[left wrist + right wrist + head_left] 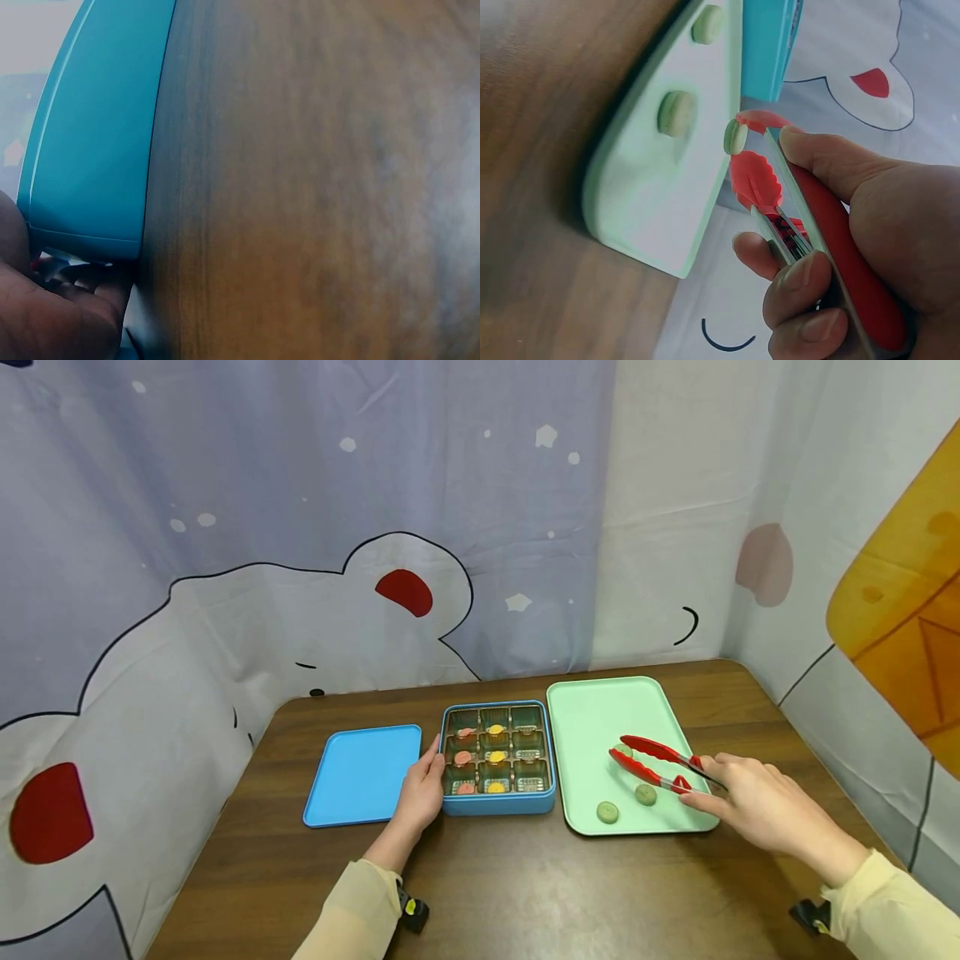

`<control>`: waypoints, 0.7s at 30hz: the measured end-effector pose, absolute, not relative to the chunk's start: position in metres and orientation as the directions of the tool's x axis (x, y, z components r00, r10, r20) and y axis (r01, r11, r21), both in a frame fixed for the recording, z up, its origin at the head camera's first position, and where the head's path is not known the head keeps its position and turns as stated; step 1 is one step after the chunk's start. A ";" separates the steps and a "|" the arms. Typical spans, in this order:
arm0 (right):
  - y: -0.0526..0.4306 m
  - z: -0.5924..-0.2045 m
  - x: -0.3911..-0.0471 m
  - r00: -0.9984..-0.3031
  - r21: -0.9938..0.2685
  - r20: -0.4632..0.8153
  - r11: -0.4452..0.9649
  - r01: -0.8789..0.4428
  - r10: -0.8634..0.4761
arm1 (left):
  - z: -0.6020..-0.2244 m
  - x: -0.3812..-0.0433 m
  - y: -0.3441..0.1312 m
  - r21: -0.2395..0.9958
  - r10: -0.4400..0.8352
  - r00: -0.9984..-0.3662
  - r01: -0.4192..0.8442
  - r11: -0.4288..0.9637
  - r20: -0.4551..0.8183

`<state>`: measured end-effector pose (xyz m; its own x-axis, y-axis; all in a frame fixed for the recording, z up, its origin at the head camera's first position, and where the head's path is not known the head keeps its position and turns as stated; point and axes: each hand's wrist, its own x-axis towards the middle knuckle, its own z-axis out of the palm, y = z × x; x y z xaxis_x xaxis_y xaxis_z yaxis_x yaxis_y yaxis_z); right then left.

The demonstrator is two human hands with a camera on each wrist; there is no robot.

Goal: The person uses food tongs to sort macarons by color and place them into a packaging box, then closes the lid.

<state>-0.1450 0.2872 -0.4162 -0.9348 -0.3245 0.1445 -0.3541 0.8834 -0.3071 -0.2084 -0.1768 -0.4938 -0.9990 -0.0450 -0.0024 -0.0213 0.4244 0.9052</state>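
Note:
My right hand (765,802) grips a pair of tongs (651,760) with red scalloped tips, thumb on one arm and fingers curled round the other. The tips stand apart over the pale green tray (577,702), on either side of a green macaron (736,137). Two more green macarons (646,794) lie near the tray's front edge. With fingers extended, my left hand (422,789) rests against the left side of a blue box (498,806). A nine-compartment insert fills the box; pink macarons (462,757) occupy its left column, yellow macarons (497,757) the middle, nothing the right.
A flat blue lid (363,777) lies left of the box. The box and the tray stand side by side on a brown wooden table (510,885). Behind the table hangs a printed curtain (525,527), which continues along both sides.

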 end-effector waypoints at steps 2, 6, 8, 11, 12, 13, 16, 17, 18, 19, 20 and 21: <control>0.287 -0.413 -0.147 -0.931 -0.304 0.157 0.881 -0.362 -0.329 | -0.493 -0.208 -0.177 0.905 -0.046 -0.999 -0.021 0.426 -0.002; 0.285 -0.404 -0.151 -0.928 -0.297 0.173 0.881 -0.369 -0.330 | -0.493 -0.207 -0.176 0.903 -0.050 -0.999 -0.023 0.429 -0.001; 0.283 -0.399 -0.153 -0.925 -0.293 0.183 0.880 -0.373 -0.332 | -0.492 -0.207 -0.176 0.905 -0.050 -0.999 -0.023 0.426 -0.002; 0.279 -0.391 -0.156 -0.917 -0.282 0.205 0.877 -0.389 -0.341 | -0.492 -0.207 -0.177 0.907 -0.048 -0.999 -0.022 0.421 -0.001; 0.278 -0.388 -0.157 -0.913 -0.275 0.215 0.876 -0.397 -0.346 | -0.492 -0.207 -0.177 0.908 -0.048 -0.999 -0.023 0.418 -0.003; 0.276 -0.386 -0.158 -0.909 -0.270 0.224 0.874 -0.405 -0.352 | -0.492 -0.207 -0.177 0.910 -0.047 -0.999 -0.022 0.415 -0.003; 0.271 -0.379 -0.162 -0.899 -0.263 0.240 0.867 -0.422 -0.365 | -0.493 -0.208 -0.177 0.910 -0.047 -0.999 -0.015 0.413 0.005; 0.270 -0.378 -0.163 -0.898 -0.264 0.242 0.866 -0.425 -0.368 | -0.494 -0.208 -0.177 0.910 -0.046 -0.999 -0.011 0.416 0.009; 0.268 -0.376 -0.164 -0.899 -0.266 0.238 0.865 -0.424 -0.368 | -0.494 -0.208 -0.177 0.910 -0.047 -0.999 -0.013 0.415 0.007; 0.266 -0.375 -0.165 -0.899 -0.272 0.235 0.863 -0.425 -0.369 | -0.494 -0.208 -0.177 0.910 -0.046 -0.999 -0.014 0.414 0.006; 0.264 -0.374 -0.166 -0.901 -0.278 0.227 0.862 -0.423 -0.369 | -0.495 -0.208 -0.177 0.909 -0.047 -0.999 -0.015 0.416 0.005; 0.261 -0.373 -0.167 -0.903 -0.283 0.220 0.862 -0.421 -0.369 | -0.495 -0.208 -0.177 0.910 -0.048 -0.999 -0.018 0.414 0.001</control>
<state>-0.1675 0.2613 -0.3728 -0.9033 -0.3686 0.2196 -0.4205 0.8620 -0.2829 -0.2084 -0.1774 -0.4949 -0.9989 -0.0476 0.0015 -0.0184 0.4145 0.9099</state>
